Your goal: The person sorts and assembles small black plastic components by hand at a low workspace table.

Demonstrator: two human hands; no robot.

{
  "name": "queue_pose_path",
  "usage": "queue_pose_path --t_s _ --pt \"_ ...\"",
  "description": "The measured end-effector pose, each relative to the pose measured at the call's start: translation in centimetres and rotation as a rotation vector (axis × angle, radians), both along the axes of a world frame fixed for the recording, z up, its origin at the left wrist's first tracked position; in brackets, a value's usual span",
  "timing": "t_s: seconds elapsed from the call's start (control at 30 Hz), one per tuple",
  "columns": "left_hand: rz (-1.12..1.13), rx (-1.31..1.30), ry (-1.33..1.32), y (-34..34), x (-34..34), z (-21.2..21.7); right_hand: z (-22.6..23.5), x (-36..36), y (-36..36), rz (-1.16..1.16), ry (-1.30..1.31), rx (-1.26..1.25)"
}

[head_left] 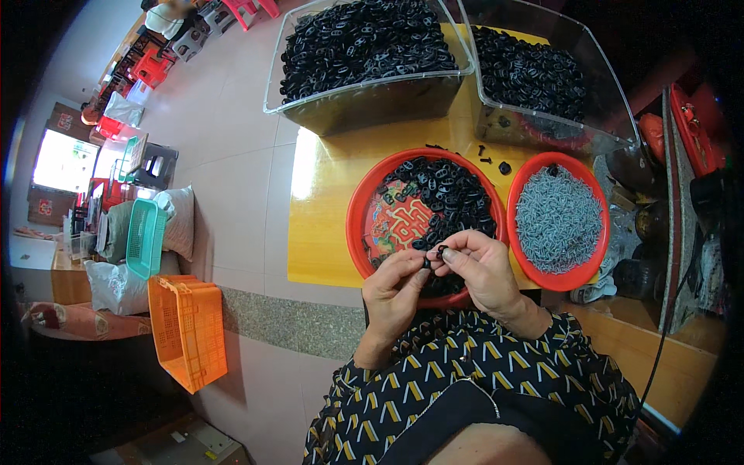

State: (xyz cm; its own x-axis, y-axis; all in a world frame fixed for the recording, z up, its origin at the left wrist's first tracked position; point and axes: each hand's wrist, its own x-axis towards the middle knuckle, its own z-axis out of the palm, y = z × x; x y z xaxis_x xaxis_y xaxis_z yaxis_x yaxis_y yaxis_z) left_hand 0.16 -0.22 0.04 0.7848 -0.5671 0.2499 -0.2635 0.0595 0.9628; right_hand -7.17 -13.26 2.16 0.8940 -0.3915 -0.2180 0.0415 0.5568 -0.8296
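Right hand (484, 267) and left hand (395, 291) pinching one small black plastic ring piece (439, 252), glossy, over red tray (358, 203)

Two brown cartons (63, 120) with red markings are seen stacked at the far left above a bright window, and a third carton (44, 204) below it. A grey flat box (182, 443) is seen on the floor at the lower left. No screens are visible.
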Motion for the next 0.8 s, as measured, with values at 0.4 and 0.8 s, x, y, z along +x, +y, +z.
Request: queue_pose_path --t_s 0.4,0.8 --pt "-0.103 -0.134 0.603 -0.1 -0.5 0.6 0.2 0.1 -0.3 0.014 0.023 0.028" --pt "-0.089 -0.210 0.698 0.5 -0.2 0.1 -0.2 0.4 -0.7 0.025 0.040 -0.030"
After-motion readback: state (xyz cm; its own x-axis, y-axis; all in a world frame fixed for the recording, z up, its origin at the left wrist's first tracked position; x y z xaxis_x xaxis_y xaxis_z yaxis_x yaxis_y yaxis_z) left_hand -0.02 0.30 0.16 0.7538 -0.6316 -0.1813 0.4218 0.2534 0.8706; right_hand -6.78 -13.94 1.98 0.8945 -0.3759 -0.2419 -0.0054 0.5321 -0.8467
